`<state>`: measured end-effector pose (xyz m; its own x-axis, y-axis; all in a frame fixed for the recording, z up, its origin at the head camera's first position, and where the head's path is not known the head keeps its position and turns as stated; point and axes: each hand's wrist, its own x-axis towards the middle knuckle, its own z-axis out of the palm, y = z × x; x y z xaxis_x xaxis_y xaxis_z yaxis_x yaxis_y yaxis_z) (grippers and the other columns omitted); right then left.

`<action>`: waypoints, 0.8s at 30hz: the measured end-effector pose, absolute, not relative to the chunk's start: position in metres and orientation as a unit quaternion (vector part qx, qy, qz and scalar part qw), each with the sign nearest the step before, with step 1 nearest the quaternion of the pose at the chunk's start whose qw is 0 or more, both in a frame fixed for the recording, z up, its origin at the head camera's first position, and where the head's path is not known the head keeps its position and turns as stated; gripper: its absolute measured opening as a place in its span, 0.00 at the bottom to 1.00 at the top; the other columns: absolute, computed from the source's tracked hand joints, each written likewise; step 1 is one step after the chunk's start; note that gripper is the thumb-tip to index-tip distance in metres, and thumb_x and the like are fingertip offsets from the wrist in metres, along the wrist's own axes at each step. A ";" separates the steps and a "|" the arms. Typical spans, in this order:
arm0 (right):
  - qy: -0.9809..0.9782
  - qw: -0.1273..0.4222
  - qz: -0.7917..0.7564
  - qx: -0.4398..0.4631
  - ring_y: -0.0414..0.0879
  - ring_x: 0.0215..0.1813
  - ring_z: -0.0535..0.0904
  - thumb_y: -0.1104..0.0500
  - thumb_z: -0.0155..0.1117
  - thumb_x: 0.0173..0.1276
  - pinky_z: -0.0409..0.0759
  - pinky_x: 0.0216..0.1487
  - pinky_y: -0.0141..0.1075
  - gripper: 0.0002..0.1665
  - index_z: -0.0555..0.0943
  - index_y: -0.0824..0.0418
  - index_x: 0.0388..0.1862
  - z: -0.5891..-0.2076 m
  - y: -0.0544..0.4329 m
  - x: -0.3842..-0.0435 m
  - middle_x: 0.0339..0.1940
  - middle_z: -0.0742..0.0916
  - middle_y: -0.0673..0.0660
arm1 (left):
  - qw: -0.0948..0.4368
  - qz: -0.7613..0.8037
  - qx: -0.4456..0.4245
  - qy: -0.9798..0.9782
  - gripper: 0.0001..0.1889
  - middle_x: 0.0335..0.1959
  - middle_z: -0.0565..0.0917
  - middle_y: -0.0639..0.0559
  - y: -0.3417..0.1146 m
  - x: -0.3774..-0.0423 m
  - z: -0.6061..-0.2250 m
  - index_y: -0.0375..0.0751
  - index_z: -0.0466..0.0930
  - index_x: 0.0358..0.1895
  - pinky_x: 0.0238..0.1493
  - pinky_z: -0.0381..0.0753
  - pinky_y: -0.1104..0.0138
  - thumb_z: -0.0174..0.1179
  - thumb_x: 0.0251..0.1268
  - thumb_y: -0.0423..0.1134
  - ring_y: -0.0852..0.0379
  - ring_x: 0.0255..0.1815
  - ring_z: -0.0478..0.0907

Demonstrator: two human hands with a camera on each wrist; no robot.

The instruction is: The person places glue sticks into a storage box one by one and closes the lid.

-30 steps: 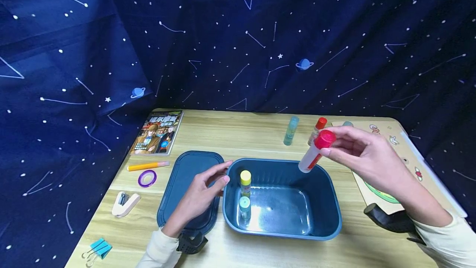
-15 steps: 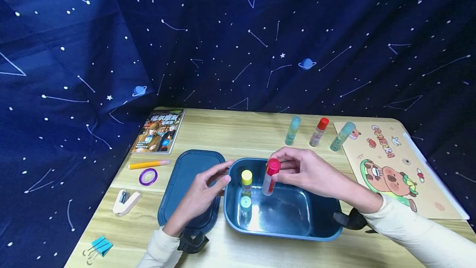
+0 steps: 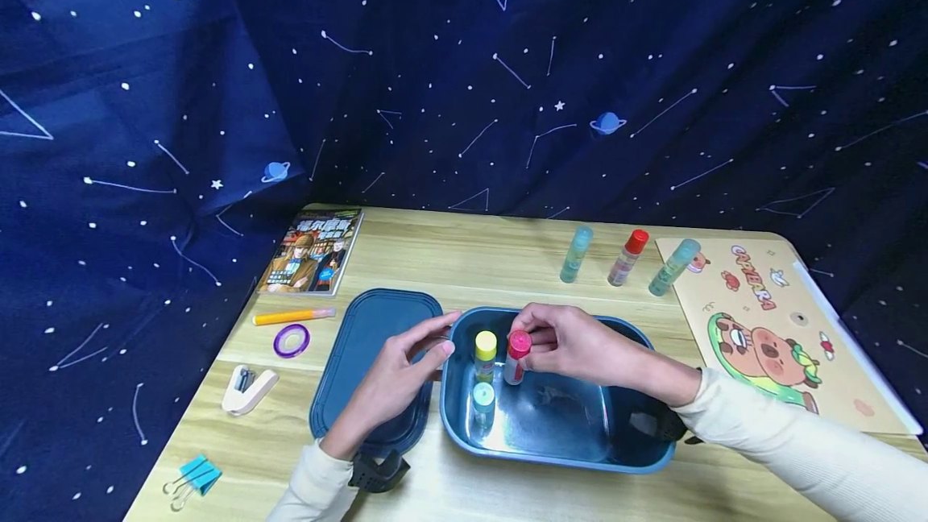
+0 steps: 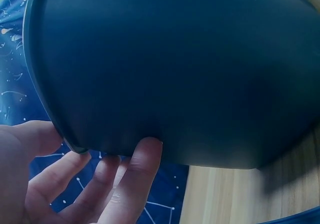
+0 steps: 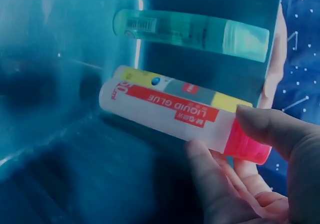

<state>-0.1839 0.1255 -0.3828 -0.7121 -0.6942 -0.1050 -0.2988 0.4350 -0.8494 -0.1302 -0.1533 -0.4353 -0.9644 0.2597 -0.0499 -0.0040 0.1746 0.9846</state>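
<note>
In the head view my right hand [image 3: 573, 345] pinches a liquid glue bottle [image 3: 515, 361] by its pink-red cap, inside the dark blue bin [image 3: 558, 464]. The right wrist view shows the thumb and fingers about the cap of this white-bodied glue bottle [image 5: 165, 112], its base down by the bin floor. Right beside it stands a yellow-capped glue bottle [image 3: 485, 354], and a teal glue bottle [image 3: 482, 403] stands nearer me. My left hand [image 3: 395, 377] rests at the bin's left rim, fingertips touching the outer wall [image 4: 165, 84] in the left wrist view.
Behind the bin stand two teal bottles [image 3: 576, 254] [image 3: 674, 267] and a red-capped bottle [image 3: 627, 258]. A capybara folder [image 3: 783, 329] lies right. Leftward are the bin lid [image 3: 362, 345], book [image 3: 312, 252], orange pen [image 3: 290, 316], purple ring [image 3: 292, 341], stapler [image 3: 249, 390] and binder clips [image 3: 194, 478].
My right hand has carried the pink-capped glue bottle left and down from above the bin's right end to beside the yellow-capped one. My left hand has stayed at the rim.
</note>
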 end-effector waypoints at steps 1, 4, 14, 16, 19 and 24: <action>0.818 0.226 -0.432 -0.306 0.41 0.45 0.87 0.69 0.72 0.66 0.88 0.52 0.31 0.14 0.81 0.61 0.49 -0.384 0.126 -0.184 0.46 0.88 0.56 | 0.104 0.637 0.085 0.759 0.23 0.72 0.76 0.43 -0.153 -0.130 -0.435 0.53 0.74 0.74 0.49 0.90 0.65 0.58 0.80 0.46 0.42 0.67 0.78; 0.819 0.226 -0.427 -0.310 0.40 0.43 0.85 0.68 0.73 0.66 0.88 0.50 0.29 0.14 0.81 0.62 0.48 -0.387 0.125 -0.183 0.45 0.89 0.56 | 0.103 0.637 0.085 0.759 0.23 0.71 0.76 0.42 -0.152 -0.131 -0.435 0.53 0.74 0.74 0.49 0.90 0.65 0.58 0.80 0.46 0.42 0.66 0.79; 0.815 0.240 -0.424 -0.312 0.40 0.41 0.83 0.71 0.71 0.65 0.87 0.45 0.27 0.15 0.80 0.64 0.49 -0.392 0.122 -0.184 0.44 0.89 0.56 | 0.100 0.644 0.093 0.753 0.23 0.70 0.77 0.40 -0.152 -0.130 -0.434 0.51 0.74 0.74 0.49 0.90 0.64 0.58 0.80 0.44 0.39 0.67 0.78; 0.814 0.242 -0.424 -0.313 0.40 0.41 0.83 0.71 0.71 0.65 0.87 0.45 0.27 0.14 0.80 0.64 0.48 -0.392 0.121 -0.184 0.43 0.89 0.56 | 0.099 0.642 0.091 0.755 0.23 0.70 0.77 0.41 -0.152 -0.130 -0.434 0.52 0.74 0.74 0.49 0.91 0.64 0.58 0.80 0.44 0.39 0.67 0.78; 0.816 0.242 -0.421 -0.314 0.39 0.41 0.83 0.71 0.71 0.65 0.87 0.44 0.27 0.14 0.80 0.63 0.48 -0.394 0.121 -0.184 0.43 0.89 0.55 | 0.099 0.637 0.087 0.759 0.23 0.71 0.77 0.42 -0.152 -0.130 -0.434 0.53 0.74 0.74 0.48 0.91 0.65 0.58 0.80 0.44 0.41 0.67 0.78; 0.820 0.236 -0.415 -0.317 0.39 0.40 0.83 0.70 0.71 0.65 0.87 0.44 0.27 0.14 0.80 0.63 0.47 -0.396 0.120 -0.184 0.42 0.88 0.54 | 0.099 0.635 0.081 0.762 0.23 0.71 0.77 0.43 -0.152 -0.130 -0.435 0.54 0.75 0.73 0.48 0.90 0.65 0.58 0.80 0.44 0.43 0.67 0.78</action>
<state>-0.1838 0.1204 -0.3958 -0.6876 -0.7155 -0.1239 -0.3238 0.4548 -0.8297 -0.1300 -0.1522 -0.4350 -0.9673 0.2488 -0.0488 -0.0030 0.1814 0.9834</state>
